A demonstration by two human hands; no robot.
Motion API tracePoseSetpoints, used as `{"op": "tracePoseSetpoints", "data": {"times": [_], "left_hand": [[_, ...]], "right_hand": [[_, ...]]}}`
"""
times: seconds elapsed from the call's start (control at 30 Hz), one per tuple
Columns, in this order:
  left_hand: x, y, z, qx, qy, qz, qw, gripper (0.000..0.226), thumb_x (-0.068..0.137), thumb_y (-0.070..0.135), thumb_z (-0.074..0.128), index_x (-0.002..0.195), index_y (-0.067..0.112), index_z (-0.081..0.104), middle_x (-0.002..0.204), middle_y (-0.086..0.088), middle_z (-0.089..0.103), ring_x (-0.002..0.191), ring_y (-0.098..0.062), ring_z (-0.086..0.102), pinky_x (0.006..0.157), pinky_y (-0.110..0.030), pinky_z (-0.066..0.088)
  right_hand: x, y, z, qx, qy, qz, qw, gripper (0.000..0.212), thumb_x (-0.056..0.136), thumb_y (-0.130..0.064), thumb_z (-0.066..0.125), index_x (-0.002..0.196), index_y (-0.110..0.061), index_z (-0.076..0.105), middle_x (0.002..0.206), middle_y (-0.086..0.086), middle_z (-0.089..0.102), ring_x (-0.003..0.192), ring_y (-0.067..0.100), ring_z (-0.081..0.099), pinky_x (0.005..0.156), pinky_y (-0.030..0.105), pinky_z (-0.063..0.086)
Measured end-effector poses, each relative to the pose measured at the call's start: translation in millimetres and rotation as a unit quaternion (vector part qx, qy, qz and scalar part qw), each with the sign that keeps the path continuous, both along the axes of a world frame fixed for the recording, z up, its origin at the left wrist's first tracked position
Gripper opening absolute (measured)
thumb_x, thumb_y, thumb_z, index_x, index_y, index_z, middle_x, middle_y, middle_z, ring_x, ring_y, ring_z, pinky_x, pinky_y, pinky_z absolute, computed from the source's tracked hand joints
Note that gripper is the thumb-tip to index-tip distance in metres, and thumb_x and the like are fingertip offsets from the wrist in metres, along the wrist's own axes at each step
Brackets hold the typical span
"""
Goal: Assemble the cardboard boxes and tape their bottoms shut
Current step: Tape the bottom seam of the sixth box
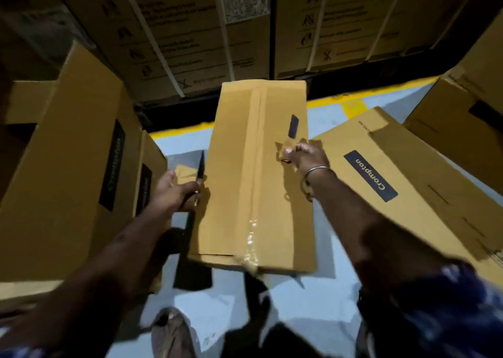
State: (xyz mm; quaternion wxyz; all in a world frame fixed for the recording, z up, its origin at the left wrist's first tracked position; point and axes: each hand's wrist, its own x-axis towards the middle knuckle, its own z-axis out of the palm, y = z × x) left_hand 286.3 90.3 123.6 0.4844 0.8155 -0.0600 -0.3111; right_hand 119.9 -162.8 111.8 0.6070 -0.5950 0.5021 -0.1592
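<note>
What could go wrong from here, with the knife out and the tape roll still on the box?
The left hand holds a knife blade-up beside the box; a slip could nick the box or the right hand. The tape in that hand looks crumpled and may stick to itself. The seam tape wrinkles near the edge and may lift.

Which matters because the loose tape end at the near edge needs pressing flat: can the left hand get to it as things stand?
Probably not freely: the left hand grips a dark-bladed knife beside the tall brown cardboard box. The crinkled clear tape end lies unobstructed below.
</note>
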Motion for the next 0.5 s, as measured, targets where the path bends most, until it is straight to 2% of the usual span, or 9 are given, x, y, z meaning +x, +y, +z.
{"op": "tracePoseSetpoints", "data": {"times": [0.07,0.13,0.23,0.3,0.37,0.5], "left_hand": [[-22,-2,-2,-0.032,-0.002,0.031,0.999,0.022,0.094,-0.005,0.069,0.107,0.008,0.056,0.099,-0.022,0.068,0.065,-0.019,0.067,0.048,-0.024,0.056],[-40,1,-1,-0.039,0.007,0.071,0.997,0.022,0.093,-0.003,0.071,0.105,0.012,0.059,0.103,-0.017,0.072,0.075,-0.021,0.069,0.055,-0.025,0.058],[-62,15,6,0.019,0.028,0.080,0.996,0.025,0.092,0.005,0.075,0.110,0.015,0.062,0.101,-0.012,0.075,0.075,-0.020,0.072,0.057,-0.030,0.058],[-75,26,9,0.050,0.025,0.077,0.995,0.028,0.090,0.003,0.076,0.113,0.010,0.062,0.101,-0.015,0.074,0.076,-0.023,0.072,0.061,-0.033,0.059],[-89,35,8,0.060,0.031,0.088,0.994,0.028,0.089,0.001,0.076,0.112,0.008,0.061,0.102,-0.017,0.073,0.079,-0.028,0.072,0.071,-0.041,0.061],[-113,38,5,0.024,0.034,0.130,0.991,0.027,0.091,0.003,0.074,0.095,0.023,0.056,0.102,-0.016,0.073,0.078,-0.026,0.073,0.078,-0.046,0.062]], "right_hand": [[-16,-16,-14,0.006,0.007,0.022,1.000,0.030,0.092,-0.019,0.076,0.113,0.003,0.071,0.093,0.005,0.061,0.089,0.018,0.054,0.079,0.031,0.041],[-45,-12,-16,0.013,0.000,0.033,0.999,0.019,0.093,-0.017,0.074,0.096,0.001,0.071,0.083,0.007,0.062,0.083,0.018,0.054,0.075,0.031,0.042],[-83,10,-22,0.065,-0.004,0.002,0.998,0.015,0.092,-0.014,0.075,0.079,-0.011,0.069,0.084,0.008,0.063,0.085,0.019,0.057,0.079,0.032,0.044],[-102,34,-25,0.084,0.006,-0.005,0.996,0.016,0.091,-0.012,0.074,0.076,-0.012,0.071,0.084,0.011,0.067,0.083,0.021,0.059,0.080,0.032,0.045],[-118,59,-33,0.073,0.044,-0.007,0.996,0.019,0.090,-0.015,0.076,0.071,-0.011,0.073,0.079,0.010,0.067,0.080,0.022,0.058,0.078,0.033,0.044],[-116,92,-24,0.025,0.034,-0.017,0.999,0.013,0.094,-0.014,0.072,0.089,-0.002,0.072,0.080,0.007,0.063,0.073,0.018,0.052,0.065,0.024,0.041]]}}
